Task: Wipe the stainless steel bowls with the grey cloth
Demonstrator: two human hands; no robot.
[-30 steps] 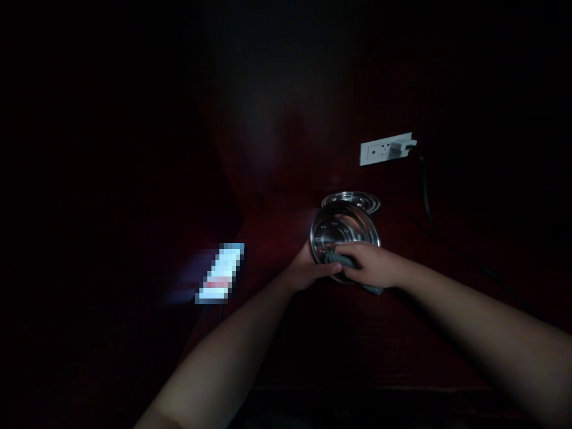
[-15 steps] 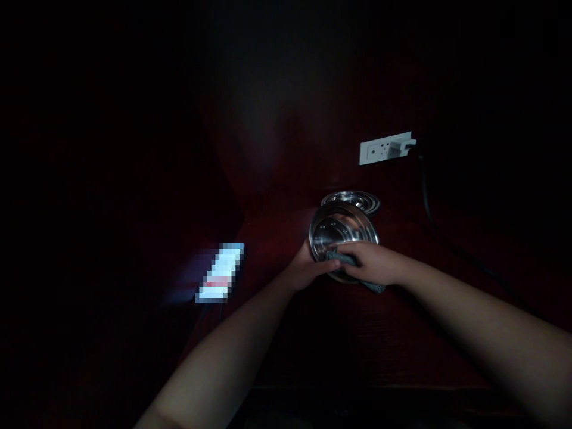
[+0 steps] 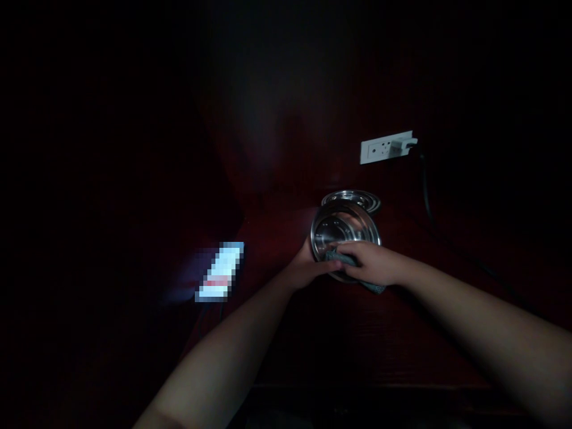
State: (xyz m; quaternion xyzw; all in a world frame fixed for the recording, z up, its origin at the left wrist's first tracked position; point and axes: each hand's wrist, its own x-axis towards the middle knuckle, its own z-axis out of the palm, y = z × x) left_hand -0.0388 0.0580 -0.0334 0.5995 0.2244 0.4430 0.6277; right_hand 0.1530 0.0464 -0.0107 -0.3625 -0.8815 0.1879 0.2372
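Note:
A shiny metal bowl (image 3: 330, 229) is tilted with its open side towards me. My left hand (image 3: 306, 267) grips its lower left side, thumb along the near rim and the other fingers hidden behind it. My right hand (image 3: 373, 262) is closed around a grey-green cloth (image 3: 375, 288), pressed at the bowl's lower rim and partly inside. One end of the cloth hangs out below the hand. Just behind the bowl lies a round metal dish or lid (image 3: 353, 195), partly covered from view by it.
On the left, a lit screen (image 3: 221, 274), blurred into blocks, stands near the edge of the dark red table (image 3: 339, 339). A white wall socket (image 3: 379, 149) holds a plug, and a black cable (image 3: 426, 196) runs from it down to the right. Surroundings are very dark.
Almost nothing differs. The bowl has shifted very slightly to the right, with both hands keeping their hold on bowl and cloth.

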